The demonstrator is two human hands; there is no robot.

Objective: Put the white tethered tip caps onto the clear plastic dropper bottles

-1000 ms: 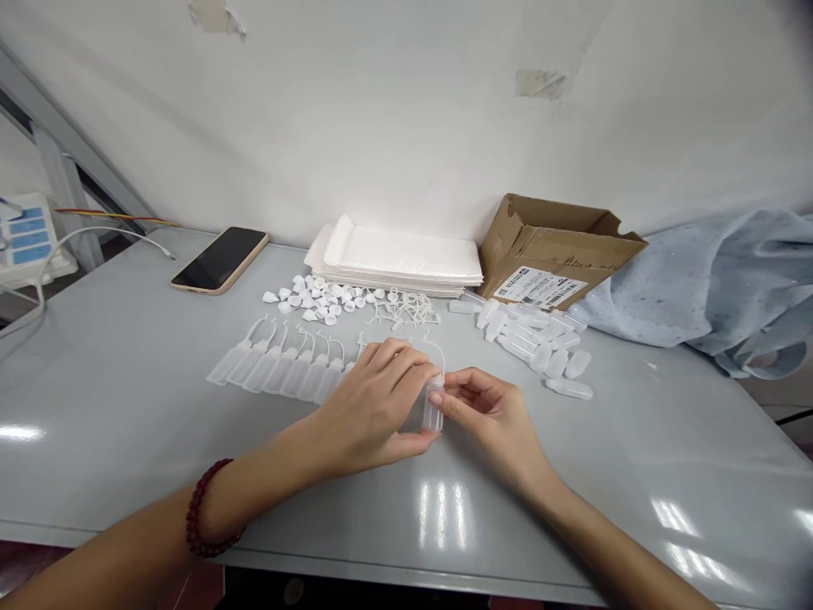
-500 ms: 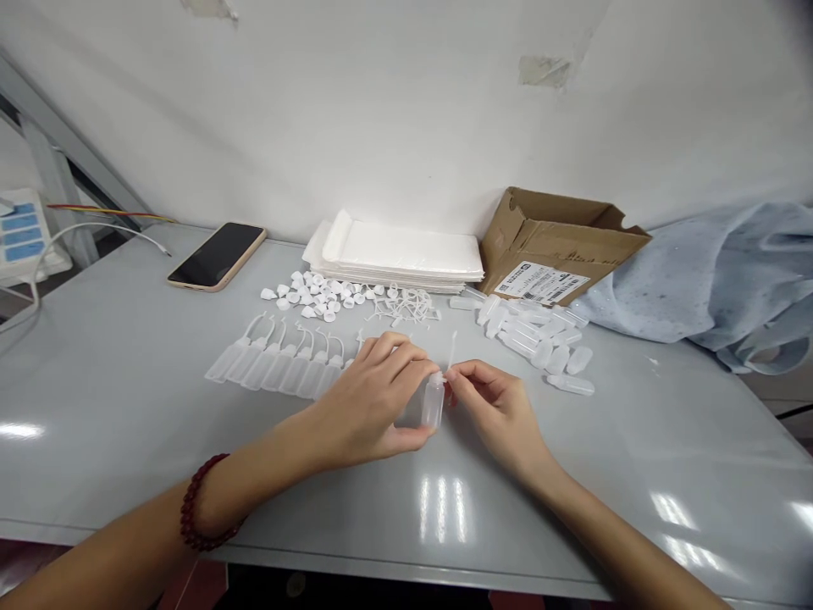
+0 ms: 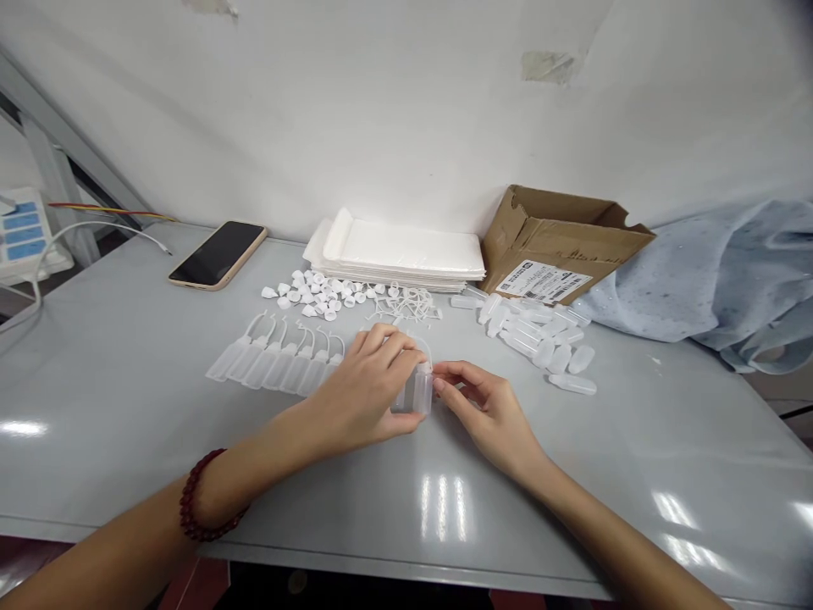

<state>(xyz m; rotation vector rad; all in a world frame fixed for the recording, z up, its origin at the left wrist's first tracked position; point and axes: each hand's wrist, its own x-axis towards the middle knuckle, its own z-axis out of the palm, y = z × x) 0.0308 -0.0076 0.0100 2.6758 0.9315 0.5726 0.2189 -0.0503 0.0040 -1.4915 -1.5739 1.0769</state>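
Observation:
My left hand (image 3: 372,385) is closed on a small translucent plastic squeeze bottle (image 3: 423,394), thumb at its base and fingers at its top. The bottle stands nearly upright, and a thin white strap (image 3: 424,341) arches up from its neck. My right hand (image 3: 486,411) has its thumb and fingertips at the bottle's right side, just below the neck. Left of my left hand, several similar bottles with curved straps (image 3: 273,364) lie in a slanted row, partly hidden by that hand.
Behind my hands lie loose white caps (image 3: 318,292) and a heap of thin straps (image 3: 410,303). Uncapped bottles (image 3: 533,330) are piled to the right. Farther back are white padded envelopes (image 3: 400,246), a cardboard box (image 3: 565,241), a phone (image 3: 219,254) and a pale blue cloth (image 3: 692,271).
The bottle and both hands have shifted slightly left and away from me. The strap, upright beside the bottle before, now bends over its top. My right fingers have moved against the bottle's side.

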